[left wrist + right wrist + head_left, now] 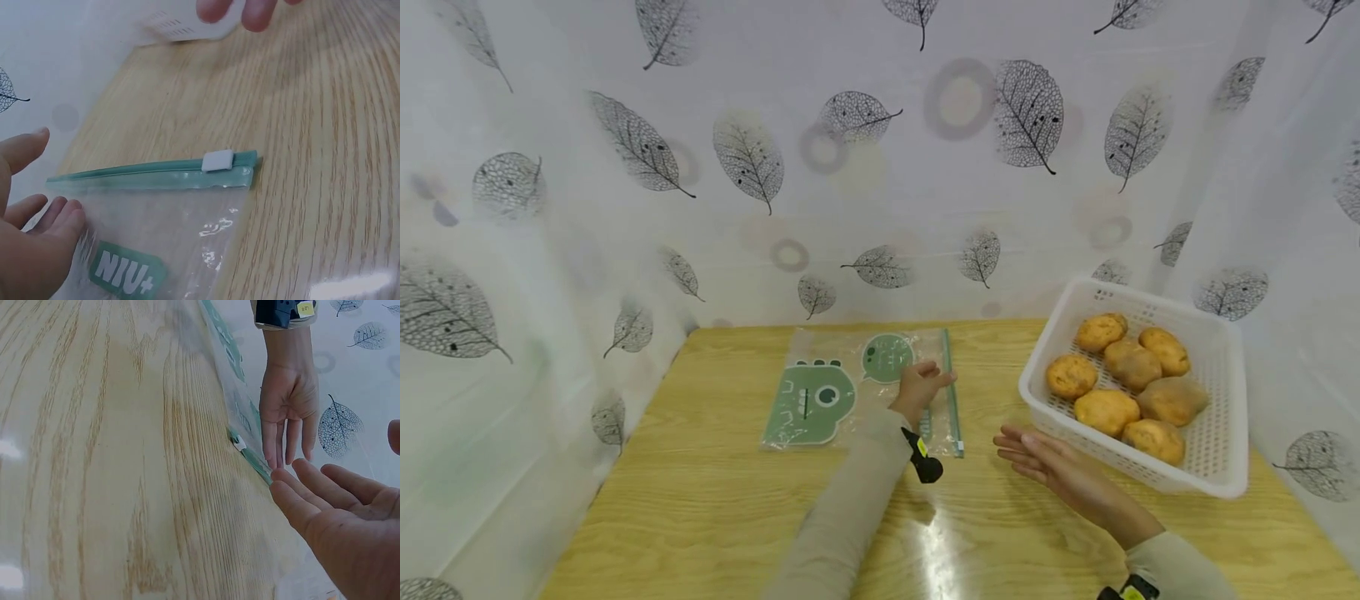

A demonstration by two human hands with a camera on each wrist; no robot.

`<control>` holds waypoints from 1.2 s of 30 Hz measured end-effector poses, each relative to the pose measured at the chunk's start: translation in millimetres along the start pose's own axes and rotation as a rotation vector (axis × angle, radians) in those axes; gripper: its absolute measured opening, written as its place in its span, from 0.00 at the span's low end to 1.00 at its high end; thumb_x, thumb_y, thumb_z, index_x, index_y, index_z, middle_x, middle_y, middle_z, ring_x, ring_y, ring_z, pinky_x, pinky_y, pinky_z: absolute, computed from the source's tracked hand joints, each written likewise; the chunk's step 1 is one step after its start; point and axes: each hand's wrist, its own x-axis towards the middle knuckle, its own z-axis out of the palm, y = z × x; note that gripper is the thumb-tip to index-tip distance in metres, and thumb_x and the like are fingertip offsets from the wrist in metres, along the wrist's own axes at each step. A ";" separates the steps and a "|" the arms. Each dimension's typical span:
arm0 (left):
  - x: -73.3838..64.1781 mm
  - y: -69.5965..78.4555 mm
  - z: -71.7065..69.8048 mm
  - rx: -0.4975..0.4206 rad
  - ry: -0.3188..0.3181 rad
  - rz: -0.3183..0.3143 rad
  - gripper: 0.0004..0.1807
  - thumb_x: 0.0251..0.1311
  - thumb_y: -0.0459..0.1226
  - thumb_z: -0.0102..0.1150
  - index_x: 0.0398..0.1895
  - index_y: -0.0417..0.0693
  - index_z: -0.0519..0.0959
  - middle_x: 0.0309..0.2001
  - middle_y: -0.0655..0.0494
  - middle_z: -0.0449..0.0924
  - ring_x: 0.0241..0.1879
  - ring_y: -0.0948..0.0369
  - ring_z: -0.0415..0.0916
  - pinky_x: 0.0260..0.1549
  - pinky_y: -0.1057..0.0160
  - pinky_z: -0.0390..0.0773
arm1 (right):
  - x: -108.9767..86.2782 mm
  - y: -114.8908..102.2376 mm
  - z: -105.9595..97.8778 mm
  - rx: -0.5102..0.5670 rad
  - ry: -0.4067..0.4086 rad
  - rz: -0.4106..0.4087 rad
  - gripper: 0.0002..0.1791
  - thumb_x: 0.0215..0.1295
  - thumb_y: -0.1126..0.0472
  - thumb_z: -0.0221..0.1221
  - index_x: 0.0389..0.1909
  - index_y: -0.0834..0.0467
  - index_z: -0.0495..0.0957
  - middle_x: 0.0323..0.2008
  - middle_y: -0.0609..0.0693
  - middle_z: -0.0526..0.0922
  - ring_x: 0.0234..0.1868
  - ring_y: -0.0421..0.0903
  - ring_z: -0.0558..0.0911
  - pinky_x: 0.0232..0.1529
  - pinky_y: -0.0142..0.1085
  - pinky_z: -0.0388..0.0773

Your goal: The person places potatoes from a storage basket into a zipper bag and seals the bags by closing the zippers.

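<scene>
A clear zip bag (865, 417) with a green cartoon dinosaur print lies flat on the table, its green zip strip (952, 392) on the right side. A white slider (218, 160) sits near one end of that strip. My left hand (919, 388) is over the bag beside the strip, fingers loosely extended and nothing held. My right hand (1067, 471) is between the bag and a white basket (1213, 483), its fingers fairly straight and pointing toward the bag, holding nothing. Several potatoes (1107, 412) lie in the basket.
The wooden table (700, 517) ends at the back against a whitish curtain (910, 192) with a leaf print, which also hangs along both sides. The basket stands at the table's right, its wall rising close beside my right hand.
</scene>
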 end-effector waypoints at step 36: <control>13.3 -19.1 15.7 0.508 0.337 0.167 0.12 0.51 0.34 0.64 0.41 0.50 0.87 0.37 0.58 0.85 0.43 0.55 0.81 0.46 0.50 0.80 | -1.4 -0.4 -1.5 -0.011 0.048 0.057 0.32 0.80 0.51 0.30 0.73 0.70 0.40 0.71 0.71 0.49 0.71 0.60 0.57 0.66 0.28 0.67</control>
